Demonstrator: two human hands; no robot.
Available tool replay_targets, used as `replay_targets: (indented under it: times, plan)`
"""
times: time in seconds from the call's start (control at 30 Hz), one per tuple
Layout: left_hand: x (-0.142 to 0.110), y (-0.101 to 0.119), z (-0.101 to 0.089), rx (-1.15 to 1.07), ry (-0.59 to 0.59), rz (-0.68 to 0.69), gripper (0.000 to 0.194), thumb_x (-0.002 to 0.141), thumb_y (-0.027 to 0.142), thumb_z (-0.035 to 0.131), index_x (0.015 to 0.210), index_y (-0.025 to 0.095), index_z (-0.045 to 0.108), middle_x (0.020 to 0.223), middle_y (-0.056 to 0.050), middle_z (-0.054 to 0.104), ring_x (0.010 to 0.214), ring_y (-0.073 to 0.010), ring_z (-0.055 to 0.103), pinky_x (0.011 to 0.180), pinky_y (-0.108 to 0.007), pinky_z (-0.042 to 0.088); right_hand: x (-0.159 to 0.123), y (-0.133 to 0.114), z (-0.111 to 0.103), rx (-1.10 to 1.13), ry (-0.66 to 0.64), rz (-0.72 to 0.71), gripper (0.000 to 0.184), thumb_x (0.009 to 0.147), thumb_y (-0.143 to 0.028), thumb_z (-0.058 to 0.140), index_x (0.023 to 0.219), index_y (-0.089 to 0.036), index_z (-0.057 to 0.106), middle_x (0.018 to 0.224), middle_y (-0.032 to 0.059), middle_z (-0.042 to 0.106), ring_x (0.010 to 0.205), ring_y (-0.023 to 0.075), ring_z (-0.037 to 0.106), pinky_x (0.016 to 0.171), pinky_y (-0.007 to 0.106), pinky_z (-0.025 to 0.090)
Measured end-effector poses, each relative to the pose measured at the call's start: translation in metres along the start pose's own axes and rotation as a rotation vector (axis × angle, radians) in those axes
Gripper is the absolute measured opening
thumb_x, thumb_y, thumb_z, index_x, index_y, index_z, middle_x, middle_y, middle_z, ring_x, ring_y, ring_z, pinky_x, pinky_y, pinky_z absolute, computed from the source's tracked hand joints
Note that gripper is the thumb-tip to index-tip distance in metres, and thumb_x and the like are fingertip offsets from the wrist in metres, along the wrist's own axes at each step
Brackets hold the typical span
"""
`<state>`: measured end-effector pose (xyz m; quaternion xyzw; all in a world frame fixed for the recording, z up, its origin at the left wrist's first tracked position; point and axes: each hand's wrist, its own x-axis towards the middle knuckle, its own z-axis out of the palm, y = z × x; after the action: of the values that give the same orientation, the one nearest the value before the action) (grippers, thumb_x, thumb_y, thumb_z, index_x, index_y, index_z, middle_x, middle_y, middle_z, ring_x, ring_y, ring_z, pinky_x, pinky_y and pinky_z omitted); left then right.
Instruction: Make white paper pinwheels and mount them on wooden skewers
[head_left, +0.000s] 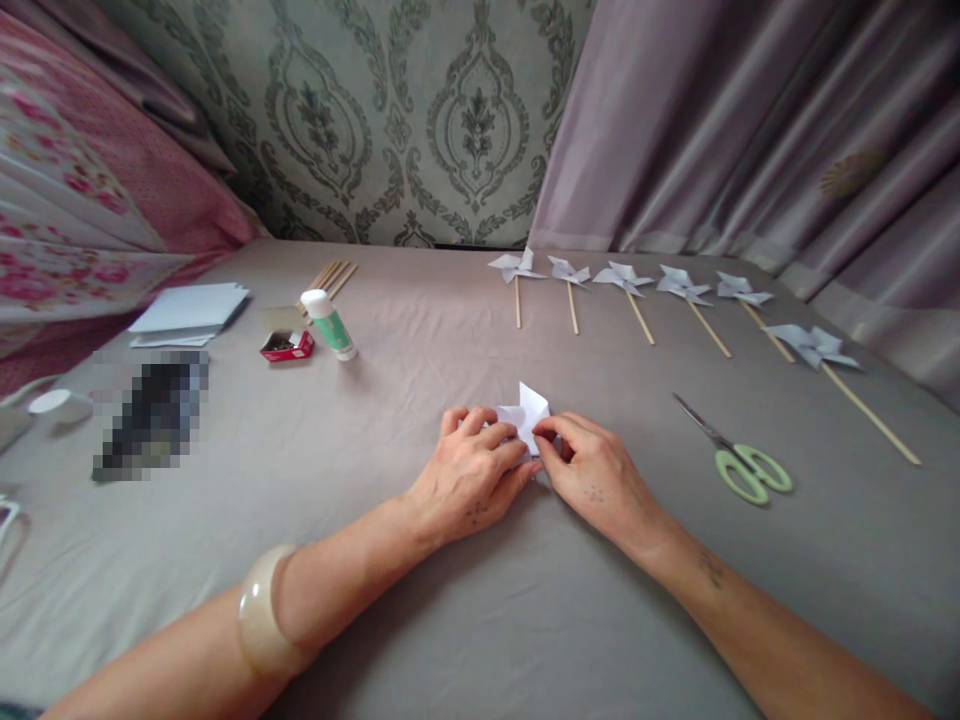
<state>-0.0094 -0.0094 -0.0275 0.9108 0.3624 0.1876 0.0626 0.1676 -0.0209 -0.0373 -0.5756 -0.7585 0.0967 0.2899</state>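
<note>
A white paper pinwheel lies on the cloth-covered surface, partly hidden under my fingers. My left hand rests over its left side, fingers curled onto the paper and thumb at its near edge. From the right, my right hand pinches the paper close to its middle with thumb and forefinger. Whether something small sits in that pinch is hidden. No stick shows on this pinwheel. To the right of my hands lie scissors with green handles, their blades pointing away to the left.
Several finished pinwheels on sticks lie in a row at the back right. Toward the left are a glue stick, a small red box, wooden sticks, stacked white paper and a blurred dark object.
</note>
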Motion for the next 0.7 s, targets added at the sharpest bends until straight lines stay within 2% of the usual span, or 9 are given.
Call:
replay_targets:
  times: [0.37,0.7]
  plan:
    - [0.0,0.0005,-0.0006,-0.022,-0.005,-0.012,0.029,0.094,0.038,0.045,0.097,0.022,0.069,0.104,-0.005,0.069,0.105,-0.0244,0.052,0.09,-0.044,0.033,-0.0003,-0.001,-0.0005,-0.017,-0.058,0.018,0.019,0.085,-0.013,0.051,0.092,-0.02,0.067,0.088,0.0057,0.067,0.075,0.0169,0.061,0.068,0.028,0.045]
    - [0.0001,0.0012,-0.0016,-0.056,0.002,-0.009,0.03,0.095,0.037,0.043,0.099,0.024,0.07,0.107,-0.006,0.068,0.106,-0.0247,0.052,0.09,-0.046,0.034,-0.0007,0.0007,0.0007,-0.029,-0.064,-0.004,0.021,0.086,-0.015,0.049,0.094,-0.022,0.068,0.088,0.0054,0.067,0.078,0.0176,0.062,0.071,0.028,0.046]
